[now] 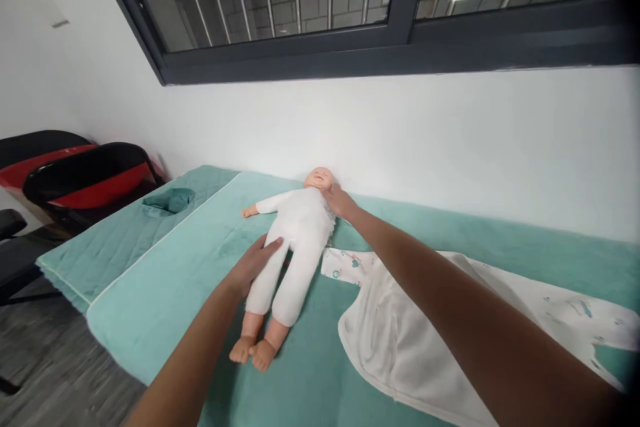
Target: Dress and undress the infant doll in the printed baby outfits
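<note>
A baby doll (300, 220) with a white cloth body lies on its back on the green bed cover, its head by the wall and its bare feet toward me. My left hand (255, 263) is closed around the doll's thigh on the left, thumb on top and the other fingers partly hidden beneath. At the doll's neck and shoulder my right hand (340, 201) is closed on it, hiding the arm on that side. Under my right forearm a white baby garment (390, 327) with printed sleeves lies spread out, beside the doll.
A green bed cover (170, 280) extends under everything, with a quilted part on the left bearing a bunched green cloth (169, 201). Black and red folding chairs (95, 173) stand at the left. Behind the bed rise a white wall (400, 127) and a dark-framed window (280, 57).
</note>
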Motion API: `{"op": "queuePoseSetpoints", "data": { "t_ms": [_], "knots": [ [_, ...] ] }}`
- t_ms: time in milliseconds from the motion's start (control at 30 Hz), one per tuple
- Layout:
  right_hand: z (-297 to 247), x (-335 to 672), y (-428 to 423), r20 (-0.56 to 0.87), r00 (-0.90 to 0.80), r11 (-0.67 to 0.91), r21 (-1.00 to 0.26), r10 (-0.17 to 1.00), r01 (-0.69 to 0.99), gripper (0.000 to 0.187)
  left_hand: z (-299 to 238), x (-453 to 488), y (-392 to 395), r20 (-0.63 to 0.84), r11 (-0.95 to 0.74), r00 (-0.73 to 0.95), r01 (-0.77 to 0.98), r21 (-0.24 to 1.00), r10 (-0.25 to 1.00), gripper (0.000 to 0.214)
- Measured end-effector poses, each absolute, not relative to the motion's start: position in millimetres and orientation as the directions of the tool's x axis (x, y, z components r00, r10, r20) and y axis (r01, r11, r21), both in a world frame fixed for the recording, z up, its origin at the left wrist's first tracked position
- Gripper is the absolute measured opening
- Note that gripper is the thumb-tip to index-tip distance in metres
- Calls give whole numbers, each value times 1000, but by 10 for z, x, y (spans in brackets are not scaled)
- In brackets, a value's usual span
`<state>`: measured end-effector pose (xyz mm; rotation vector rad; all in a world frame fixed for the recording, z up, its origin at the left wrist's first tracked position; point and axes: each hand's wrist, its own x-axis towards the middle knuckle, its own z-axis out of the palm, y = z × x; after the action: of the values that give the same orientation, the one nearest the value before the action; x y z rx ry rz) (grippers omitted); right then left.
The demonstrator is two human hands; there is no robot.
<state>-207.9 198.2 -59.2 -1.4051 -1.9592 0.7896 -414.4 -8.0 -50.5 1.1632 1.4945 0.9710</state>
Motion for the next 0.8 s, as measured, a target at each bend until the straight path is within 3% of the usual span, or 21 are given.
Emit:
{"op": "queuePoseSetpoints", "data": {
  "t_ms": [133, 333, 533, 800],
  "knots": [
    [-522, -2106, 1982, 14, -221, 156, -754, 975, 638, 68, -478, -4036, -57, -185, 185, -8, 43, 982, 983, 65],
    [-59, -1537, 1474, 62, -207, 179, -765, 976, 619, 78, -201, -3541, -461, 0, 0, -47, 3, 1000, 999, 59],
    [301, -488, 713, 99, -135, 163, -731, 986, 663, 75, -61, -2559, -1074, -74, 90, 80, -213, 973, 994, 73],
    [24, 714, -47, 40, -19, 39, -622, 999, 782, 63, -505, -1427, -1548, -84, 142, 183, -336, 931, 980, 67]
  ]
}}
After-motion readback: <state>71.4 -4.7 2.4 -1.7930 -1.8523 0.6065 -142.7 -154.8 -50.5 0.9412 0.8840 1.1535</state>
